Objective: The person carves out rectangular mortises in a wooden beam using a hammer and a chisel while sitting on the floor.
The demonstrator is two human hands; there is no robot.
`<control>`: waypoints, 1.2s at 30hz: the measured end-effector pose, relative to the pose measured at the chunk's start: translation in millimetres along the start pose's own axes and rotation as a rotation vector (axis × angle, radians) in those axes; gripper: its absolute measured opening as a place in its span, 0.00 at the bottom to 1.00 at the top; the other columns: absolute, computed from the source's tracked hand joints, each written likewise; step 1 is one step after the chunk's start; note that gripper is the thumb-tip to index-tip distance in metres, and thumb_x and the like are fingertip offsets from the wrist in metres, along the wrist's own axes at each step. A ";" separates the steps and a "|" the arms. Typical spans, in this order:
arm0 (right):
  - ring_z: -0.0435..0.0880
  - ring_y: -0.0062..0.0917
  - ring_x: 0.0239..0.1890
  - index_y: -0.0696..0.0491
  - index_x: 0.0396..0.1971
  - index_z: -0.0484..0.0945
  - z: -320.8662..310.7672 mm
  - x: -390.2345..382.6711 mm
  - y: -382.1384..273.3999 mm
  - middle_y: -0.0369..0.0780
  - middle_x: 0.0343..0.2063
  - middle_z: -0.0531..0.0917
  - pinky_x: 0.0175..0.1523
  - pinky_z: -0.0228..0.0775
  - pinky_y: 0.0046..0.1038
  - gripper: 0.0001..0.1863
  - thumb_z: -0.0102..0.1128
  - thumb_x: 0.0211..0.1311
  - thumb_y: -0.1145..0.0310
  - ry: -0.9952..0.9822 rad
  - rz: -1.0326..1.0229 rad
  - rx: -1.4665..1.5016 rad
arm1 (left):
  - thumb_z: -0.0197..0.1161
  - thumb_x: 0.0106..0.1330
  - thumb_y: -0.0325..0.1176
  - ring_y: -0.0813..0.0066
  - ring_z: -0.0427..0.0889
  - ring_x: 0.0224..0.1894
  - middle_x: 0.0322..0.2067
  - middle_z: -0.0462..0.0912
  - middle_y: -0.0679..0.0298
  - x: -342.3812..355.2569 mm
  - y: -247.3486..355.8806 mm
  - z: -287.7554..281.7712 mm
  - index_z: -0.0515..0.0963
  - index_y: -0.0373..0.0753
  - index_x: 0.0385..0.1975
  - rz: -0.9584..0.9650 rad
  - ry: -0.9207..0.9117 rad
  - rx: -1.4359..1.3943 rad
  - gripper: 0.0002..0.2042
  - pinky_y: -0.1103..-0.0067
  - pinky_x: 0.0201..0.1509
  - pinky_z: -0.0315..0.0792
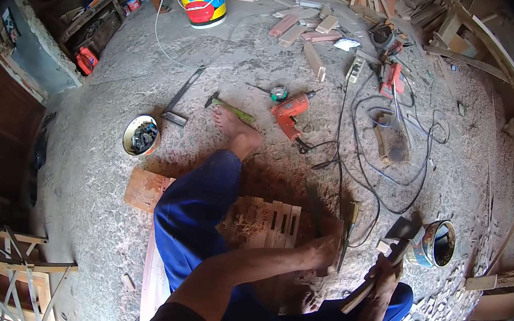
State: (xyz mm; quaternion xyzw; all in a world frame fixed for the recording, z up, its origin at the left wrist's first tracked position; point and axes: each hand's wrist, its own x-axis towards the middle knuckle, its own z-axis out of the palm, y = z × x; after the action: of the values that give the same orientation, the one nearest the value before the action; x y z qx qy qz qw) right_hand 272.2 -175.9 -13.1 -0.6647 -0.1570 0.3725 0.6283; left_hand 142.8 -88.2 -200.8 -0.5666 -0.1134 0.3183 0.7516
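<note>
My left hand (326, 246) is blurred, reaching across to the right over the work area. Its fingers do not show clearly, so I cannot tell what they hold. Beside it lie wood pieces with cut slots (279, 219) on a reddish-brown board. A narrow tool with a light handle and dark blade (350, 225) is just right of that hand. My right hand (385, 273) is closed round the wooden handle of a hatchet-like tool (402, 230) with a dark, flat, squarish head. The head is raised next to a paint-stained bucket (443, 244).
An orange drill (289, 113), a green-handled hammer (235, 110), a try square (181, 98) and a small bucket of hardware (141, 135) surround my bare foot. Cables (381, 194) loop at right. Wood offcuts (310, 30) and a large white bucket (201, 1) are farther back.
</note>
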 end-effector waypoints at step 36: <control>0.70 0.21 0.08 0.62 0.58 0.66 -6.9 -13.9 -7.9 0.36 0.14 0.71 0.13 0.67 0.25 0.27 0.58 0.57 0.78 0.036 0.023 0.168 | 0.62 0.61 0.30 0.60 0.85 0.33 0.32 0.81 0.48 81.0 -57.3 -18.1 0.69 0.31 0.54 -0.285 -0.626 -3.171 0.22 0.66 0.35 0.76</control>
State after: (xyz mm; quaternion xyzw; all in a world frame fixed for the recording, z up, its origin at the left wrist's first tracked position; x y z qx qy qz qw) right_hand 269.6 -189.0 -1.9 -0.6180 -0.1063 0.3794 0.6803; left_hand 235.0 -62.0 -169.3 0.6330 0.4992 0.0839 0.5857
